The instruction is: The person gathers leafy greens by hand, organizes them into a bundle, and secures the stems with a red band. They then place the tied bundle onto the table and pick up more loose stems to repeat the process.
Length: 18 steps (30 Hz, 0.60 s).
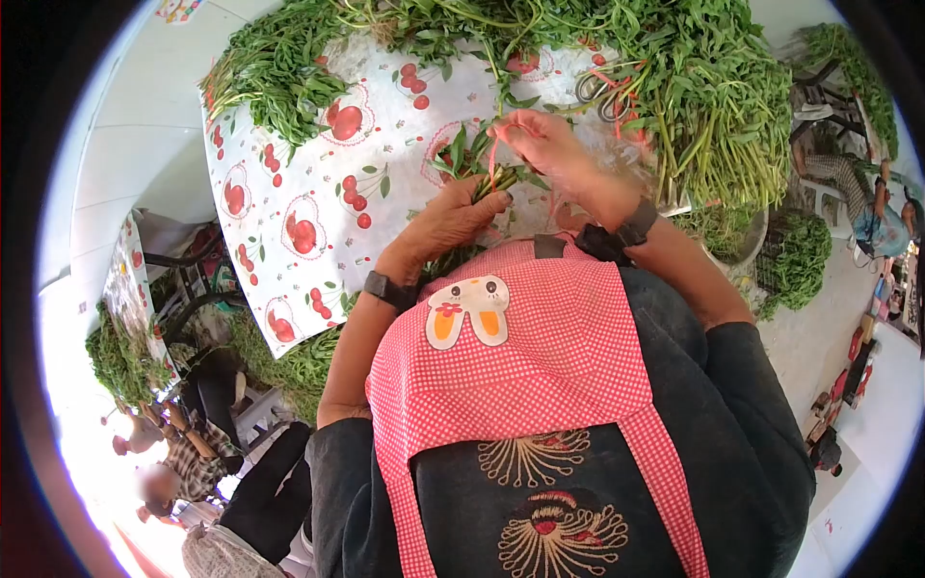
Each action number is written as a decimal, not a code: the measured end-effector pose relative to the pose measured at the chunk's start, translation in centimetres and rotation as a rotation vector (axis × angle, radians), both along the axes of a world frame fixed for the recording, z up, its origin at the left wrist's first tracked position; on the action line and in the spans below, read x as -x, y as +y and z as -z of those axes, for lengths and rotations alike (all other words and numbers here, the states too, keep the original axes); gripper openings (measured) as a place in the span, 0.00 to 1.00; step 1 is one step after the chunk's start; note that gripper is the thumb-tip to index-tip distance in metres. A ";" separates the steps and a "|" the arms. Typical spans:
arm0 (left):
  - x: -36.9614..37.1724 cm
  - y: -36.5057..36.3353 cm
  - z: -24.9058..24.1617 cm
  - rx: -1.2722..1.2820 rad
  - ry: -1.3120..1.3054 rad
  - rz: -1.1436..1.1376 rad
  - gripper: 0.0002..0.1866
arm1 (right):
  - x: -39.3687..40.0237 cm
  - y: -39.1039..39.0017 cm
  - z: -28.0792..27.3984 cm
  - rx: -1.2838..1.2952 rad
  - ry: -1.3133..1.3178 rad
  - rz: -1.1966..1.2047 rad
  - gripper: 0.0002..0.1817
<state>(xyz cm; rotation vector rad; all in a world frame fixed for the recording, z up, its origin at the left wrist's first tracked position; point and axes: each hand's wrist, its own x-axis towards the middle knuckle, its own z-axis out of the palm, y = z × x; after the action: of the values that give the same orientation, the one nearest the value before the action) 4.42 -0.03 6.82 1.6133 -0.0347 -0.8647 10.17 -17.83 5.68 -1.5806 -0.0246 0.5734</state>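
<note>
My left hand [455, 220] is closed around a small bunch of leafy green stems [500, 179], its thumb pressed on the stem ends. Just above and to the right, my right hand [547, 149] pinches a pink tie string [493, 152] that runs down to the bunch. The right hand is slightly blurred. A pair of scissors [615, 106] lies beyond my right hand, partly covered by more pink strings and greens. Under both hands is a white tablecloth [299, 183] with a red cherry print.
A large heap of greens [727, 125] covers the table's right side, with another pile [279, 82] at the back left. More greens [795, 255] lie on the floor at right. Other people sit at lower left and far right. A red checked apron [540, 337] covers my front.
</note>
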 end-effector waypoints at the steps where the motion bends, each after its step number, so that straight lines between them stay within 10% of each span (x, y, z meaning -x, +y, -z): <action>1: 0.1 -0.1 0.5 -0.001 0.004 0.004 0.19 | -0.1 0.6 1.0 -0.040 -0.061 0.013 0.14; 18: 0.0 0.0 -0.2 0.085 -0.046 0.176 0.16 | -1.6 1.8 0.9 -0.058 0.016 -0.389 0.15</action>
<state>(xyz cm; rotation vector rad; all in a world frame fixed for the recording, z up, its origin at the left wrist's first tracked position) 4.38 -0.06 6.97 1.5660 -0.2461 -0.9486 11.77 -16.08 4.75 -1.5231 -0.3402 0.8794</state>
